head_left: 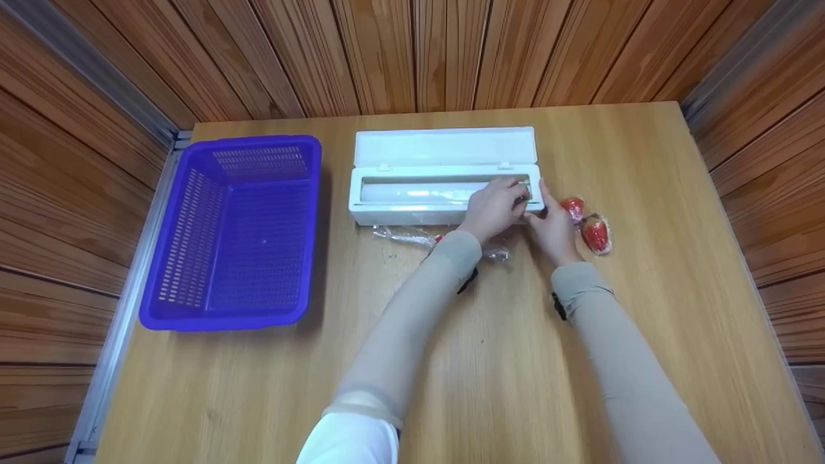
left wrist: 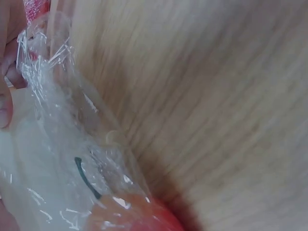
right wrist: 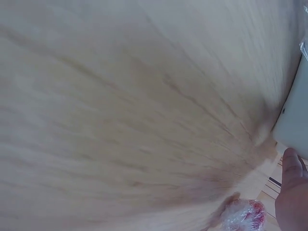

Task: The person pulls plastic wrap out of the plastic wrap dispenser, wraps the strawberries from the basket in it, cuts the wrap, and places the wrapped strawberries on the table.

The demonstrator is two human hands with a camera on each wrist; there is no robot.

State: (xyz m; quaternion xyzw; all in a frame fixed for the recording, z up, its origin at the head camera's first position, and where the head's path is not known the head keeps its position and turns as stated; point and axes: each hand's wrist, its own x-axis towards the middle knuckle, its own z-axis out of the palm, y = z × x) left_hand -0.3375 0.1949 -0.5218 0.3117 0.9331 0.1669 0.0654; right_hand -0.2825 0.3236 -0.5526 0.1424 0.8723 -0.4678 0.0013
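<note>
A white cling film dispenser box [head_left: 406, 216] lies on the table with its lid [head_left: 445, 147] raised at the back and a roll of cling film [head_left: 412, 192] inside. My left hand [head_left: 495, 207] reaches over the front wall, fingers curled at the roll's right end. The box's right end is held by my right hand [head_left: 555, 233], thumb at the front corner and fingers along the side. Clear film [left wrist: 62, 110] hangs along the box front in the left wrist view. Beneath it shows a red fruit [left wrist: 139, 211] with a dark green stem, mostly hidden by my left arm in the head view.
Two red fruits in clear wrap, one nearer the box [head_left: 572, 207] and one farther right [head_left: 595, 233], lie beside my right hand. A purple slotted basket [head_left: 309, 225] stands at the left. Wooden panel walls [head_left: 445, 51] rise behind the table and along both sides.
</note>
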